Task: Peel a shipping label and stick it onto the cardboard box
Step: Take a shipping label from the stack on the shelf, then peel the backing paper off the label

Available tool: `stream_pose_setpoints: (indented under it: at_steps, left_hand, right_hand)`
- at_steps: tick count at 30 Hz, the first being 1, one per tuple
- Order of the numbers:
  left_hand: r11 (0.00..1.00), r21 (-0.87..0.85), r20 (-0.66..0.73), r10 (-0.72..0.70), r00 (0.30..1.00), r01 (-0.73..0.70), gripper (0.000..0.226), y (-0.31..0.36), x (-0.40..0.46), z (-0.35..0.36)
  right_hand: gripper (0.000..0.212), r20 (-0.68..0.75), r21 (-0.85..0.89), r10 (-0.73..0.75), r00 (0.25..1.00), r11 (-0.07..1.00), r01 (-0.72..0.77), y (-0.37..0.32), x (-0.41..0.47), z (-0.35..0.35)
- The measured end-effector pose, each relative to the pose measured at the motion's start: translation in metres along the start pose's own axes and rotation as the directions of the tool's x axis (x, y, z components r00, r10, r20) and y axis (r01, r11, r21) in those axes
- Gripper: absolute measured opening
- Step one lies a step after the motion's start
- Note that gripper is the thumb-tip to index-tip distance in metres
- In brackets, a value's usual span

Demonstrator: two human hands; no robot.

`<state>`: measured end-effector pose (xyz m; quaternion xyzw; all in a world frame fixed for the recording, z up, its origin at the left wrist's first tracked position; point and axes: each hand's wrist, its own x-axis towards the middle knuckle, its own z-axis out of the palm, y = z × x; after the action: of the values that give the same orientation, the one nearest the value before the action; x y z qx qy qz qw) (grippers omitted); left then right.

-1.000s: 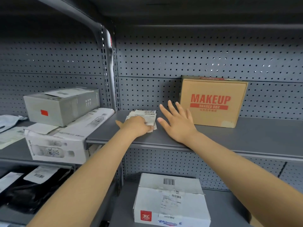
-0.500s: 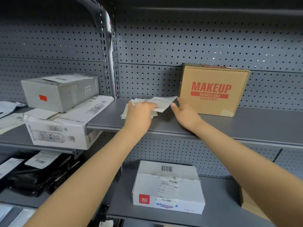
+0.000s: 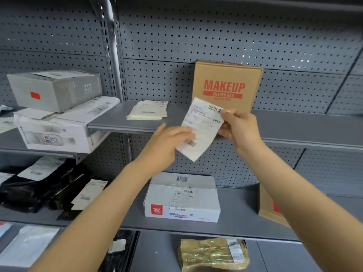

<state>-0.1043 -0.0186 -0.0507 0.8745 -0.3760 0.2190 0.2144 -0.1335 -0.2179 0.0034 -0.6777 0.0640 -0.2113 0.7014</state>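
A white shipping label [image 3: 202,127] with a barcode is held up in the air in front of the shelf, tilted. My right hand [image 3: 240,127] pinches its upper right edge. My left hand [image 3: 169,143] grips its lower left edge. Behind it a brown cardboard box [image 3: 227,85] printed MAKEUP in red stands upright against the pegboard on the grey shelf [image 3: 294,126]. A stack of labels [image 3: 149,110] lies on the same shelf to the left of the box.
Grey and white boxes [image 3: 57,112] are stacked on the left shelf. A white carton [image 3: 182,199] and a brown box [image 3: 271,209] sit on the lower shelf, black bags [image 3: 35,191] to their left. A gold-wrapped parcel [image 3: 214,254] lies at the bottom.
Both hands lifted one label off the stack and pulled it toward me, off the shelf. The stack stays behind on the shelf. The view tilted down.
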Motion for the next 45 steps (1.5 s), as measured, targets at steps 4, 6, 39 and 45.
stream_pose_setpoints:
  at_steps: [4, 6, 39, 45]
  left_hand:
    - [0.939, -0.33, 0.2, -0.03, 0.979, 0.096, 0.072, 0.043, -0.016, 0.018]
    - [0.872, -0.475, 0.061, -0.105, 0.993, 0.121, 0.051, 0.075, -0.021, 0.024]
    - [0.709, -0.686, -0.096, -0.315, 0.944, 0.167, 0.028, 0.173, -0.072, 0.02]
    - [0.677, -0.717, -0.086, -0.321, 0.943, 0.165, 0.025, 0.175, -0.071, 0.02]
  right_hand:
    - [0.017, -0.047, -0.258, -0.145, 0.988, 0.958, 0.129, 0.017, -0.042, -0.029]
    - [0.016, -0.016, -0.223, -0.109, 0.994, 0.969, 0.103, 0.027, -0.063, -0.038]
    - [0.014, 0.389, 0.308, 0.067, 0.919, 0.931, -0.198, 0.028, -0.162, -0.094]
    - [0.012, 0.389, 0.309, 0.039, 0.921, 0.936, -0.17, 0.032, -0.158, -0.094]
